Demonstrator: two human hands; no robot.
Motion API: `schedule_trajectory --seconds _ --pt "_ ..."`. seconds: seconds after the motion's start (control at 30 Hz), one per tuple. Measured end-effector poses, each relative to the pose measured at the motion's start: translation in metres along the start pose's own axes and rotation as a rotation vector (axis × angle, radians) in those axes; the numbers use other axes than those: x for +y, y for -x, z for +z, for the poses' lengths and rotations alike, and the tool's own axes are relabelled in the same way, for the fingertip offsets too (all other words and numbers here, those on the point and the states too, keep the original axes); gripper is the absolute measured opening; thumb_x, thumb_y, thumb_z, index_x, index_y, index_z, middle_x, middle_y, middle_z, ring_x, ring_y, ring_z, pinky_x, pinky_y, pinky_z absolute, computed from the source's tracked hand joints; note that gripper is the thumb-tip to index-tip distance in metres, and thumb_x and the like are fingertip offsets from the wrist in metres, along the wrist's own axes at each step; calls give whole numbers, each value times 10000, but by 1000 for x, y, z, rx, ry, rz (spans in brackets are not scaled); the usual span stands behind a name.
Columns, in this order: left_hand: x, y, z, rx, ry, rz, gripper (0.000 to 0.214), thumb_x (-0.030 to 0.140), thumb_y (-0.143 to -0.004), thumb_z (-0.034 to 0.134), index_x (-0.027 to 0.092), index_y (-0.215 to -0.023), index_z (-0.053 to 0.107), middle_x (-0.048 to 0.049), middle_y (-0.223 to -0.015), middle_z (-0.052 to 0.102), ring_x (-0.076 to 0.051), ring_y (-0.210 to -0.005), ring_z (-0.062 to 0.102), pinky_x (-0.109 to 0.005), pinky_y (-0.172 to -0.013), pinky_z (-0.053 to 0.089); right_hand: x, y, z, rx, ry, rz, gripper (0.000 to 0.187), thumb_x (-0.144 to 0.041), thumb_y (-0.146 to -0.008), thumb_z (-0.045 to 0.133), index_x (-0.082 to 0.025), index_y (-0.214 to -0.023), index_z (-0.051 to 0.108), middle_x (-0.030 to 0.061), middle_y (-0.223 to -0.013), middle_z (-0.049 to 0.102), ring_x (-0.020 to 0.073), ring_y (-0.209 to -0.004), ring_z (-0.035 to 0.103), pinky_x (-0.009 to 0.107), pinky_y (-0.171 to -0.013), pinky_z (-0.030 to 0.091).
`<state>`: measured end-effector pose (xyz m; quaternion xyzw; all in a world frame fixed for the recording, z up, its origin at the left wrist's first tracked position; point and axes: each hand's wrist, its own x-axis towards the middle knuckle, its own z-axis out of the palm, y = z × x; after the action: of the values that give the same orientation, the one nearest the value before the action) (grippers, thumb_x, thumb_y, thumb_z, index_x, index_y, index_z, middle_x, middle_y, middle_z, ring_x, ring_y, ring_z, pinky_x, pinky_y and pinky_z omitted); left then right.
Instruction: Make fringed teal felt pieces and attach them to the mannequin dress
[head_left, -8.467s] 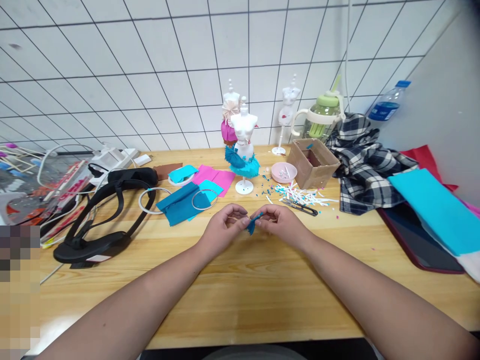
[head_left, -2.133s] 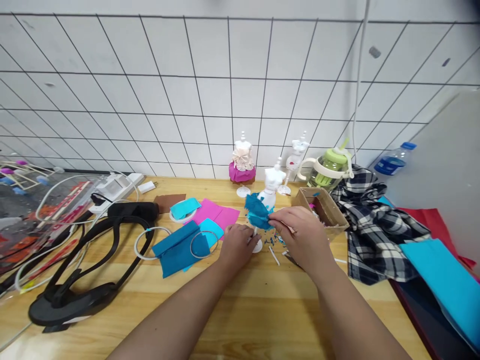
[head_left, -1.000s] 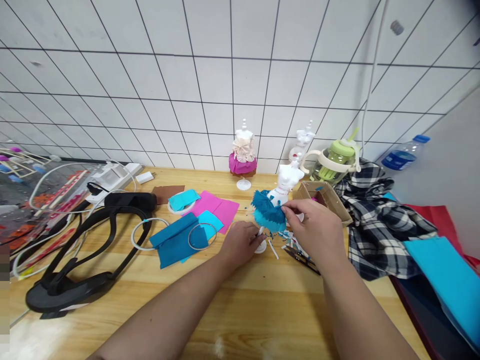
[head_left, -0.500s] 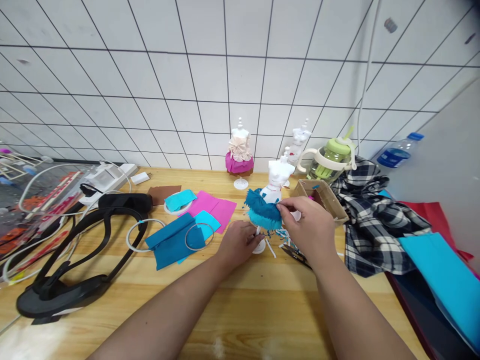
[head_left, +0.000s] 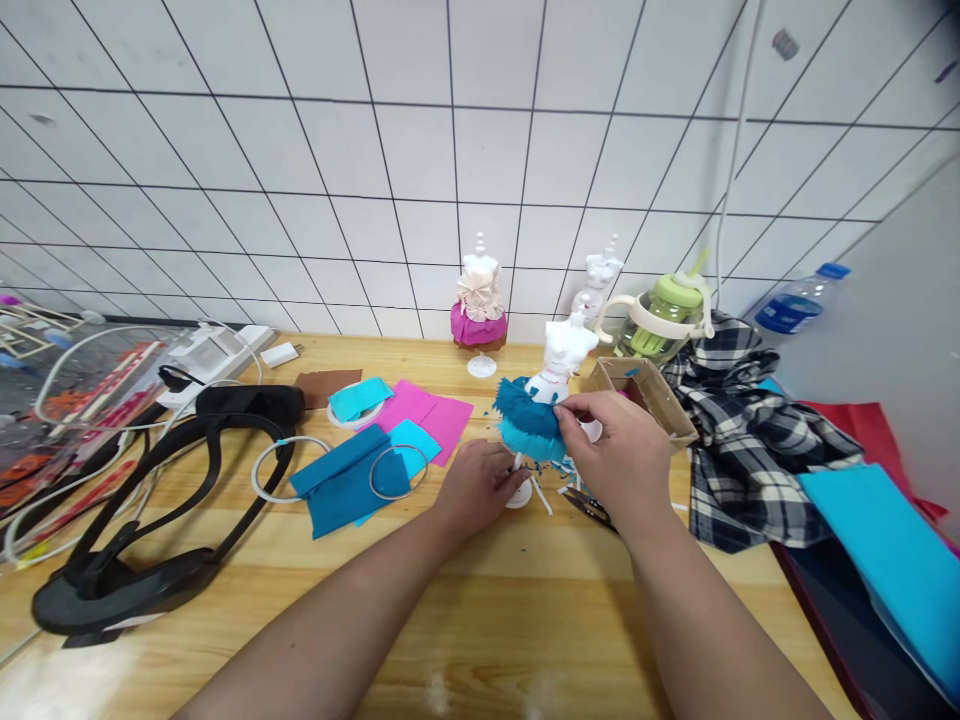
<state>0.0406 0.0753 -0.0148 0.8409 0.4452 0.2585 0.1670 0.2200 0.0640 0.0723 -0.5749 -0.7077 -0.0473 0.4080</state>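
A small white mannequin [head_left: 566,350] stands tilted on the wooden table [head_left: 480,620], wearing a ruffled blue paper skirt [head_left: 525,425]. My left hand [head_left: 476,488] is closed around the thin stand and round base beneath the skirt. My right hand [head_left: 622,462] pinches the right edge of the skirt at the mannequin's waist. Behind it, by the tiled wall, a second mannequin in a pink skirt [head_left: 478,305] and a bare white one [head_left: 598,285] stand.
Blue and pink paper sheets [head_left: 375,455] with wire rings lie left of my hands. A black headset [head_left: 157,500] and cables fill the left side. A cardboard box [head_left: 641,395], green cup [head_left: 664,315], plaid cloth [head_left: 750,430], scissors [head_left: 589,508] and blue paper [head_left: 885,560] sit at right.
Earlier both hands folded a small blue paper piece over the table. Since then they moved to the mannequin; over the last second the mannequin has shifted slightly while my right hand stays pinching the skirt.
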Motion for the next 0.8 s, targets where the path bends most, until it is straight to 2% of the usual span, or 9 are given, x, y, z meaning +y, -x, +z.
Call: schedule_trajectory --seconds 0.17,0.33,0.43,0.57,0.7,0.8 --pt "0 0 -1 0 6 0 359 422 -917 481 190 -696 641 -49 -764 655 -180 -771 578 -302 -695 386 2 0 -3 -35 44 -6 165 -326 -867 570 -225 -826 694 22 -819 716 199 -778 625 313 -724 405" --pt "0 -1 -2 -31 -7 -8 361 424 -915 477 195 -695 648 -56 -738 645 -186 -775 583 -312 -714 398 1 -2 -6 -52 22 72 173 -350 -846 588 -226 -784 691 22 -769 691 195 -751 618 302 -677 402" --pt "1 -1 -2 -41 -25 13 362 413 -924 459 198 -703 649 -59 -725 644 -191 -790 590 -329 -762 407 1 -4 -7 -71 -75 181 159 -373 -789 650 -218 -822 669 6 -771 675 165 -683 611 285 -645 420" --pt "1 -1 -3 -42 -37 45 347 398 -927 453 209 -725 661 -61 -738 652 -196 -812 602 -353 -811 411 7 -7 -7 -165 -275 326 361 -368 -716 708 -203 -1029 633 -4 -797 651 118 -550 551 263 -560 425" --pt "2 -1 -3 -45 -41 33 336 403 -924 456 216 -753 676 -64 -738 659 -205 -824 611 -365 -822 415 15 -8 -11 -302 -453 381 406 -397 -738 688 -166 -1070 653 -28 -657 556 111 -521 470 250 -499 392" --pt "3 -1 -4 -53 -42 22 335 410 -924 454 219 -776 686 -68 -747 668 -210 -834 613 -367 -823 417 17 -9 -17 -376 -527 387 479 -422 -734 696 -161 -1134 658 -23 -663 546 116 -545 466 255 -501 397"
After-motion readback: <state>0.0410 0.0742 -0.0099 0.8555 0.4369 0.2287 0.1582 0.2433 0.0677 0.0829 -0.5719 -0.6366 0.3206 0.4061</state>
